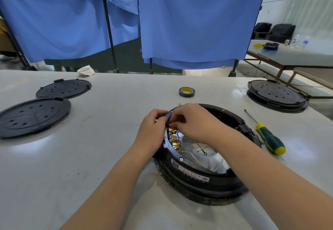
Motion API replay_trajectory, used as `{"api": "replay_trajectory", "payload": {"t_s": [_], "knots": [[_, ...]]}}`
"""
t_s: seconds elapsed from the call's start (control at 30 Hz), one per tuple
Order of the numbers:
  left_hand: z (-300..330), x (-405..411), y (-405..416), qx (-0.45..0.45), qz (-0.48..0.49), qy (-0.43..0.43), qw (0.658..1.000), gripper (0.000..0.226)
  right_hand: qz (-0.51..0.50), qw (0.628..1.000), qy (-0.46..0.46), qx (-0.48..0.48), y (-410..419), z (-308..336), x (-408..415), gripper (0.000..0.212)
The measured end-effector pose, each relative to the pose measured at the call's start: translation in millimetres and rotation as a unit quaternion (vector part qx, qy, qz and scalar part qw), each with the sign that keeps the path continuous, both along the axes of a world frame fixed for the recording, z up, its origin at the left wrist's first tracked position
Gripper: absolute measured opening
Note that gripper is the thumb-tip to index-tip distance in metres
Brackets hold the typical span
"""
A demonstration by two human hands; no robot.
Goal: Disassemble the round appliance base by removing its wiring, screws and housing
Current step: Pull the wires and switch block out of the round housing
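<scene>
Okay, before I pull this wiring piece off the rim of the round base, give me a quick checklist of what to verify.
1. Both hands on the part: left hand and right hand pinch the small dark piece at the rim. Ok.
2. Round base flat on the table: ok.
3. Brass terminals disconnected: cannot tell.
4. Rim screw removed: not ok, it is in place.
5. Screwdriver handy: ok, right of the base.
</scene>
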State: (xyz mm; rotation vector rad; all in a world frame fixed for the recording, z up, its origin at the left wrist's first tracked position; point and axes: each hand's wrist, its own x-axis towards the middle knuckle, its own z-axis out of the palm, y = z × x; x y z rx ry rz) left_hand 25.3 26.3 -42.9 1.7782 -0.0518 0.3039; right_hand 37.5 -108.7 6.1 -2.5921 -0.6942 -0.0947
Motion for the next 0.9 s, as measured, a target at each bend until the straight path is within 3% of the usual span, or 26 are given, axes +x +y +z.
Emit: {"api": "replay_trajectory", "payload": {"t_s": [0.9], "knots": [[-0.6, 0.1, 0.2, -0.005, 0.005, 0.001, 1.000, 0.030, 0.003, 1.000, -0.003, 0.010, -2.7, -2.0, 3.4, 0.005]]}}
